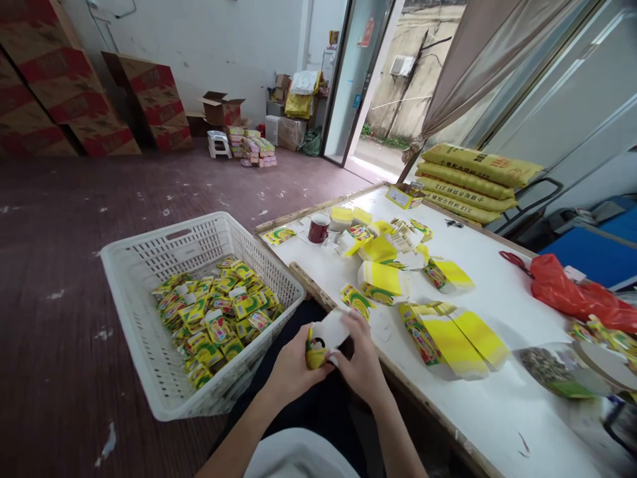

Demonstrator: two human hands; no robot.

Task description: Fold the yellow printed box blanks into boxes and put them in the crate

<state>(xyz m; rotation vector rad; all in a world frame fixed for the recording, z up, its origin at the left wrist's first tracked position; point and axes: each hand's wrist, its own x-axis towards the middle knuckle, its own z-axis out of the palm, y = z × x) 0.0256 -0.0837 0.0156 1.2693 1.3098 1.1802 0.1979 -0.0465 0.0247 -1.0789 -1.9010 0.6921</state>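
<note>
Over my lap, beside the table edge, both hands are on one small yellow card box (316, 357) with white inner sides. My left hand (293, 365) is closed around its yellow printed end, where a dark round mark shows. The fingers of my right hand (359, 355) pinch its white flap (334, 328). On the table just beyond lie a flat printed yellow packet (356, 300) and stacks of flat yellow cartons (452, 335). Left of my legs, a white plastic basket (127, 299) holds a heap of small yellow packets (219, 318).
The white table (478, 418) has a wooden rim along my side. On it stand a dark red mug (318, 229), more yellow cartons (383, 279) and a red plastic bag (572, 292). Yellow sacks (472, 179) are piled behind. Cardboard boxes (154, 99) line the far wall.
</note>
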